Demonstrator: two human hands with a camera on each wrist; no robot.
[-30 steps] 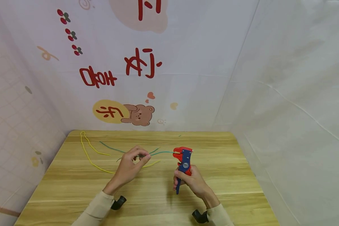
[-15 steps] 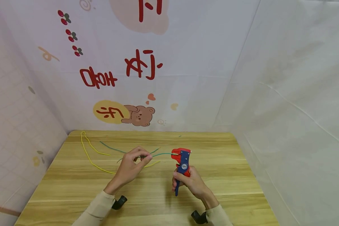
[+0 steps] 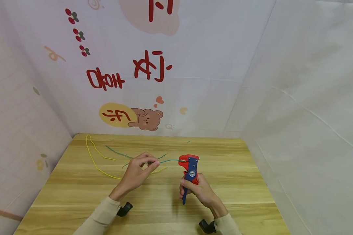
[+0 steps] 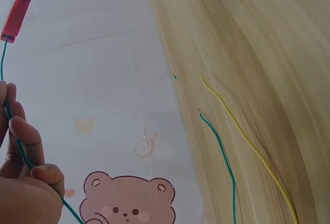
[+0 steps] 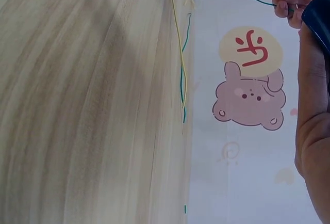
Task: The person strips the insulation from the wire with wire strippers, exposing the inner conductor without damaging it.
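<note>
Between thumb and fingertips, my left hand (image 3: 136,173) pinches a green wire (image 3: 169,160) above the table. My right hand (image 3: 202,190) grips the handles of a red and blue wire stripper (image 3: 191,169), its red head turned left. The wire's right end sits in the mouth of that head. In the left wrist view the wire (image 4: 2,61) runs from the red tip of the stripper (image 4: 18,15) down through the fingers of my left hand (image 4: 28,193). The right wrist view shows my right hand (image 5: 313,115) and a dark handle end (image 5: 320,20); the stripper's head is out of sight there.
A bent yellow wire (image 3: 93,162) lies on the wooden table (image 3: 229,169), left and under my left arm. Another green wire (image 4: 221,146) lies beside the yellow one (image 4: 252,144). A tiny green scrap (image 3: 188,141) is near the back edge, against the printed wall cloth (image 3: 200,107).
The wire stripper has shifted slightly left and toward me, with the wire end still in its head. My left hand keeps its pinch, nearly still. The head view has turned a little.
</note>
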